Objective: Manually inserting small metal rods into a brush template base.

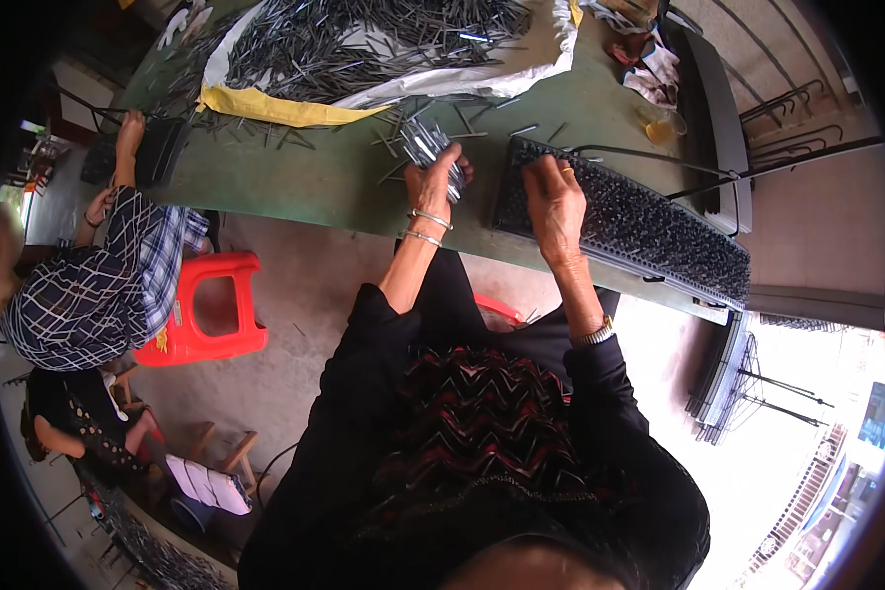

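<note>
Seated at a green table [295, 187], a worker in a dark, long-sleeved top reaches forward with both arms, the elbows bent and the forearms angling in toward each other. The left hand [436, 180] is closed firmly around a bundle of metal strips [423, 141], holding it tilted above the table's near edge, with strip ends jutting out past the thumb side and below the fingers; two bangles [424, 238] circle that wrist. The right hand [559, 204] hangs back-side up, wrist slightly bent and fingers curled downward, over the near-left end of a long black block [649, 226] with a densely pitted top. Whether its hidden fingertips pinch a strip or touch the block cannot be told. A ring [566, 171] shows on one finger and a metal band [597, 332] on the wrist. Beyond the hands, a heap of loose strips [364, 54] lies on a white-and-yellow sack [295, 108], with strays scattered just beside it. At left, a co-worker in a checked dark covering [79, 285] extends a hand [130, 133] to another black block [163, 152], near a red stool [246, 339].
</note>
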Motion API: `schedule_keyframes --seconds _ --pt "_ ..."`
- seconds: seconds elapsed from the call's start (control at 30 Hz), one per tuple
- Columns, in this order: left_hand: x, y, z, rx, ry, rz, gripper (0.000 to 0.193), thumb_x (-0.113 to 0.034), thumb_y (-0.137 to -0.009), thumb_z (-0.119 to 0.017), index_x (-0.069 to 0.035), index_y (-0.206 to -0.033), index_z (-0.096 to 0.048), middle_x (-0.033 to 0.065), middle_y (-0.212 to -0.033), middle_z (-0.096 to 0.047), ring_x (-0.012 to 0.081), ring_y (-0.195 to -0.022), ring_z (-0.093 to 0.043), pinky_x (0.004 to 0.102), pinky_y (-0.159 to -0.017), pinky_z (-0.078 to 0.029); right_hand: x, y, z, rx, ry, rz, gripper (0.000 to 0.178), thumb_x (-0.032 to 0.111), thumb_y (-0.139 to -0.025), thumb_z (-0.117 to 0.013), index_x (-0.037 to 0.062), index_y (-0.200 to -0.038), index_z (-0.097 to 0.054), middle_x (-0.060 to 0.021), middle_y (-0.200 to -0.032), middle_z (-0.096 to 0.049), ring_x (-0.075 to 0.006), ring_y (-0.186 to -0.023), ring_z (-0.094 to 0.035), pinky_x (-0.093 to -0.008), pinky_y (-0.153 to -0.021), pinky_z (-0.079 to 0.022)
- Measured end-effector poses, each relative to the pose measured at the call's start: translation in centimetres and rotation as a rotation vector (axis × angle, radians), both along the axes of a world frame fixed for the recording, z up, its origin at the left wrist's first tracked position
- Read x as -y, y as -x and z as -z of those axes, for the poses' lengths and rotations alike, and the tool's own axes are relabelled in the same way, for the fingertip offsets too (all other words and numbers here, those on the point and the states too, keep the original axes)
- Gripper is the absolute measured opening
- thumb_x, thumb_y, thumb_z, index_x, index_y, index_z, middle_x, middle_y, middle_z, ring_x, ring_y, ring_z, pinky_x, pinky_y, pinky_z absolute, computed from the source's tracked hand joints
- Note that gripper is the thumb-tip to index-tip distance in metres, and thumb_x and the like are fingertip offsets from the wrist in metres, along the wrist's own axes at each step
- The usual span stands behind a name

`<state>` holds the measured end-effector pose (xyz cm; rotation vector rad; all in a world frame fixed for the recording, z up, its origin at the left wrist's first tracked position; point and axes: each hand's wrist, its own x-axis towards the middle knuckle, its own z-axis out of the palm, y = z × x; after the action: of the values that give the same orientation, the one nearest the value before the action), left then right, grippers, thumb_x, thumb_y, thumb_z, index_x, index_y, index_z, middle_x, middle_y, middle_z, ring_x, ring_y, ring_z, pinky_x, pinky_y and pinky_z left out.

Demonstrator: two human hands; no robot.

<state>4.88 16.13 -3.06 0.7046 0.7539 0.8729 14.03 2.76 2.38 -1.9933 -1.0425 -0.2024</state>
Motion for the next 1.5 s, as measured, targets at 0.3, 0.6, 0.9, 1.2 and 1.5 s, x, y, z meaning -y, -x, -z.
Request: schedule_keyframes --seconds 0.3,0.6,0.9,1.2,1.5 --pt "3.8 3.1 -4.8 0.102 0.166 0.461 0.016 -0.015 -0.083 -0.070 -0.004 -0.089 -0.061 0.0046 -0.068 -0.059 0.0151 -0.056 -0.057 0.0284 -0.050 -0.045 0.6 0.0 -1.9 -0.425 -0.028 -0.093 0.020 0.017 -0.087 -0.066 -0.0017 -0.089 -0.062 -0.0070 -0.073 -0.063 -0.0100 -0.063 -0.053 -0.0281 -0.061 -0.045" --pt "9.3 4.5 -6.5 0.052 0.157 0.584 0.017 -0.008 -0.080 -0.069 -0.001 -0.095 -0.064 0.0087 -0.073 -0.066 0.0156 -0.061 -0.064 0.0257 -0.051 -0.050 4.8 0.3 -6.6 -0.875 0.237 -0.364 0.015 0.013 -0.085 -0.064 -0.0013 -0.086 -0.063 -0.0042 -0.074 -0.060 -0.0077 -0.068 -0.051 -0.0249 -0.058 -0.041" --pt "9.6 4.5 -6.6 0.033 0.157 0.579 0.017 -0.009 -0.081 -0.068 -0.001 -0.095 -0.066 0.0090 -0.080 -0.069 0.0156 -0.066 -0.066 0.0246 -0.056 -0.051 5.4 0.0 -5.2 -0.911 0.176 -0.366 0.013 0.010 -0.086 -0.061 -0.0027 -0.086 -0.061 -0.0061 -0.072 -0.061 -0.0098 -0.065 -0.054 -0.0234 -0.060 -0.044" --pt "9.3 4.5 -4.8 0.010 0.202 0.583 0.015 -0.009 -0.081 -0.067 0.000 -0.094 -0.065 0.0089 -0.081 -0.068 0.0171 -0.066 -0.067 0.0260 -0.056 -0.052 5.3 0.1 -5.3 -0.967 0.180 -0.345 0.012 0.009 -0.086 -0.061 -0.0029 -0.089 -0.062 -0.0055 -0.073 -0.061 -0.0095 -0.065 -0.055 -0.0230 -0.061 -0.045" --pt "9.2 5.1 -5.7 -0.020 0.236 0.629 0.015 -0.007 -0.080 -0.068 -0.001 -0.094 -0.064 0.0098 -0.077 -0.068 0.0180 -0.063 -0.066 0.0263 -0.053 -0.052 5.7 -0.7 -4.3 -1.006 0.177 -0.397 0.012 0.009 -0.085 -0.062 -0.0029 -0.088 -0.062 -0.0046 -0.074 -0.060 -0.0092 -0.065 -0.055 -0.0235 -0.061 -0.046"
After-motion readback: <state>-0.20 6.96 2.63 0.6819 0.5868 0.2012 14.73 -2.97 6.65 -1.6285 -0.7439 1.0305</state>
